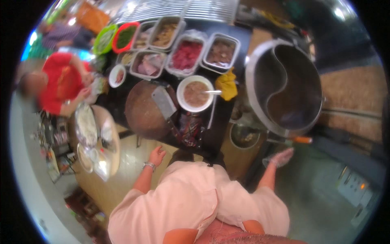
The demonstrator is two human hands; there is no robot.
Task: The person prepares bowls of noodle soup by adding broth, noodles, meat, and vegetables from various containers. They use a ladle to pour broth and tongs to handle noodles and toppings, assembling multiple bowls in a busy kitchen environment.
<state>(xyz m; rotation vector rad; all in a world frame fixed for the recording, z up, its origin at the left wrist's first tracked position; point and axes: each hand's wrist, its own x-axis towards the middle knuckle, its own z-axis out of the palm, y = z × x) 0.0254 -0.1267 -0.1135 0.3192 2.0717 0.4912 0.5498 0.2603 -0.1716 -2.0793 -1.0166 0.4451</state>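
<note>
My left hand (157,156), bare with a metal wristband, hangs beside my body below the dark counter, fingers apart and nothing in it. My right hand (282,157) wears a clear plastic glove and is held out below the large round pot (295,82) with its S-shaped divider; its fingers are blurred. On the counter a cleaver (164,102) lies on a round wooden chopping board (140,113). Beside it stands a white bowl (195,94) of pinkish-brown food with a spoon (213,92) in it. A yellow cloth (227,84) lies to the bowl's right.
Metal trays of meat, one with red chunks (186,55), line the counter's far side, with green and red baskets (125,37). At left, a person in a red shirt (62,82) stands by a round table (114,143). A pot (244,135) sits low between counter and divided pot.
</note>
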